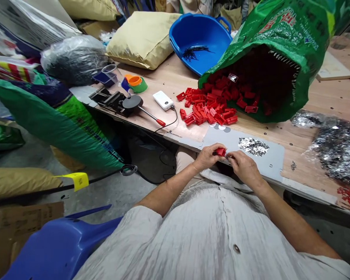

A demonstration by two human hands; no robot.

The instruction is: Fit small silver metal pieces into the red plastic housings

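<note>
Partly covering a red case (220, 151) with the left hand (207, 157) below the green sack (259, 37); pinching in the right hand (244, 166) a thin item (228, 156) too small to identify. Cropping a person (189, 5) at the top edge left of the sack, losing its depths to shadow.

Left hand (207, 157) has a red part (221, 151) pinched by the near edge of the worktop (163, 83), and the right hand (243, 165) is pinching a dark bit (227, 156) right up by it, too tiny to make out. Silver bits (253, 146) sit on a grey sheet (273, 160) just beyond, red heap (211, 105) is half in a green bag (282, 31), blue basin (212, 33) with dark strands (192, 54) behind, white gadget (162, 100) off to the left
</note>
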